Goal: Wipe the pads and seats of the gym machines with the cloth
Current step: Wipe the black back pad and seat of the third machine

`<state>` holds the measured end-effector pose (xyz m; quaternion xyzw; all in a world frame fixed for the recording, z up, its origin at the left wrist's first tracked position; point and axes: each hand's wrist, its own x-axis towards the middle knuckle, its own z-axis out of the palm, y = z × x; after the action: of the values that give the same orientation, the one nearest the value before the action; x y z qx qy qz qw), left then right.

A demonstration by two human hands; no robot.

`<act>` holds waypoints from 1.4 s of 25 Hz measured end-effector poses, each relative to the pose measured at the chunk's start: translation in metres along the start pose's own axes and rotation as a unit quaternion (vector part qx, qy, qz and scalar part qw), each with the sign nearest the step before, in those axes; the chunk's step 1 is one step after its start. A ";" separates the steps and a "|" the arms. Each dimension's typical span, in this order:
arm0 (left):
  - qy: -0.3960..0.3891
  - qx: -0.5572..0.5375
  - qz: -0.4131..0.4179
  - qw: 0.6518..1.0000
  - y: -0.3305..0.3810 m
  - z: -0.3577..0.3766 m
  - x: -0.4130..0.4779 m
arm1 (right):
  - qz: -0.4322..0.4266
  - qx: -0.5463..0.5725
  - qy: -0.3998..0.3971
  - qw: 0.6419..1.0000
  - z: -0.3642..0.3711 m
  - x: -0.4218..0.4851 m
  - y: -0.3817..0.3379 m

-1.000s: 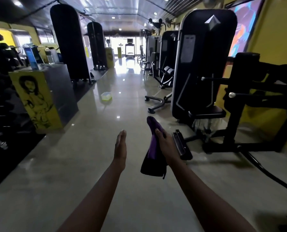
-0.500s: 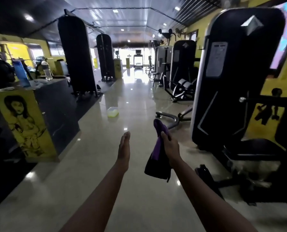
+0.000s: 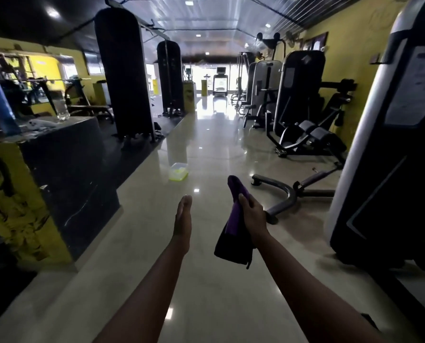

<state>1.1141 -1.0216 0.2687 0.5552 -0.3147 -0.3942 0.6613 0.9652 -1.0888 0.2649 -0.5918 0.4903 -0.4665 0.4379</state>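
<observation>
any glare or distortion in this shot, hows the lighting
Head view: the bright far entrance is blown out and streaks glare down the glossy beige floor; at the edges the black marble counter and tall black machine shroud sit in deep shadow, the shroud bowed by wide-angle distortion; the purple and black cloth in the right hand is sharp.

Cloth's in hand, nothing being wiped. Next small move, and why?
Probably step forward and right toward the roller pads: the right hand grips the purple cloth in mid-air over the floor, the left hand is open, and the cloth touches no pad yet.
</observation>
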 end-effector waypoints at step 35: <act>-0.127 0.025 0.005 0.992 0.020 0.255 1.301 | 0.046 0.043 0.125 0.990 0.311 1.231 0.062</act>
<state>1.5390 -2.2773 0.3079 0.5153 -0.4087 -0.4507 0.6036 1.3634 -2.2958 0.2990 -0.4867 0.5471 -0.5368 0.4191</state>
